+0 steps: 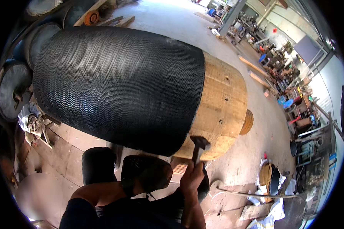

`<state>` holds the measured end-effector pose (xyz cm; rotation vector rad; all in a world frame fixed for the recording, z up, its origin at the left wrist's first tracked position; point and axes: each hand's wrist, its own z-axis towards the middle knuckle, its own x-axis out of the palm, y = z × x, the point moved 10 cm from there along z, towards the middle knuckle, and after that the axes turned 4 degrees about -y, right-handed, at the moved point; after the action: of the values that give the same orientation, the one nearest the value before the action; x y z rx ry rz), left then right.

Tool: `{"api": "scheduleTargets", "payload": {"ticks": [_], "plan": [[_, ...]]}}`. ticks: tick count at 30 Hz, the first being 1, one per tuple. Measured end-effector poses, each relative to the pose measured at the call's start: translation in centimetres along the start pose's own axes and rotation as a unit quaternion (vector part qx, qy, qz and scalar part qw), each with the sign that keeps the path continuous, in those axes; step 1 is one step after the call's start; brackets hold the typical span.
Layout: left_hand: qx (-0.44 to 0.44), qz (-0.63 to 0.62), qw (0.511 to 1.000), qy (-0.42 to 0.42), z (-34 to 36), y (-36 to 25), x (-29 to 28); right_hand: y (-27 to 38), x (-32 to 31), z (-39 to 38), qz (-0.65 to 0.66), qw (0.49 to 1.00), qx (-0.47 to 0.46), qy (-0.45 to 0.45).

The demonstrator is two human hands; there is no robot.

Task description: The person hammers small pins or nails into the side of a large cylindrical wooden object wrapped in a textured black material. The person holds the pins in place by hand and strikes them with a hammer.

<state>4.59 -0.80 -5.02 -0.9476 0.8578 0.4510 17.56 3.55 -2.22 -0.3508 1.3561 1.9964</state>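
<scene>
A: Since the right hand (191,177) is wrapped round the hammer (198,150), which way does the tool point?

B: Away from the body. The handle rises out of the fist, and the head sits over the near edge of the wooden drum (222,100), just beside the right rim of its black covering (122,87). I can't tell whether metal touches wood.

A: And the drum's long axis?

B: Across the person's front, left to right, its right end dipping lower in view. So the handle stands crosswise to it; I'd judge any stroke depends on that crossing.

A: Which hand is nearer the bare wood?

B: The right, clearly. Its forearm comes up from the lower edge, nearly straight, thumb side toward the handle. The left hand (155,177) is lower and further left, its forearm laid across the lap; it's so dark there that I can't tell whether the fingers are spread or gripping.

A: Further out?

B: A ribbed stub (247,122) juts from the drum's right end, above the floor (258,152).
</scene>
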Motion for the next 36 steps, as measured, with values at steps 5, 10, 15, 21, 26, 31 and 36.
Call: {"api": "scheduleTargets", "payload": {"ticks": [5, 10, 15, 21, 26, 31, 36], "plan": [[0.066, 0.066, 0.976, -0.197, 0.6, -0.9, -7.4, 0.3, -1.6, -0.7, 0.146, 0.987, -0.009, -0.071], [0.149, 0.195, 0.902, -0.355, 4.8, 1.0, -14.7, 0.2, 0.0, 0.7, 0.032, 0.998, 0.042, 0.031], [0.143, 0.272, 0.874, -0.377, 7.2, 2.8, -17.6, 0.4, -1.0, 0.0, 0.090, 0.985, -0.116, -0.090], [0.142, 0.291, 0.867, -0.378, 7.1, 3.3, -17.0, 0.7, -0.9, 0.2, 0.116, 0.993, -0.020, 0.007], [0.115, 0.348, 0.845, -0.390, 8.1, 3.6, -18.4, 1.9, -1.5, -0.1, 0.042, 0.985, -0.158, -0.056], [0.103, 0.316, 0.853, -0.403, 8.1, 1.4, -17.8, -2.6, 0.4, -1.0, 0.028, 0.999, 0.015, 0.027], [0.097, 0.086, 0.930, -0.343, 6.5, 0.3, -10.3, -3.6, 0.7, -2.5, 0.077, 0.993, 0.065, 0.067]]}}
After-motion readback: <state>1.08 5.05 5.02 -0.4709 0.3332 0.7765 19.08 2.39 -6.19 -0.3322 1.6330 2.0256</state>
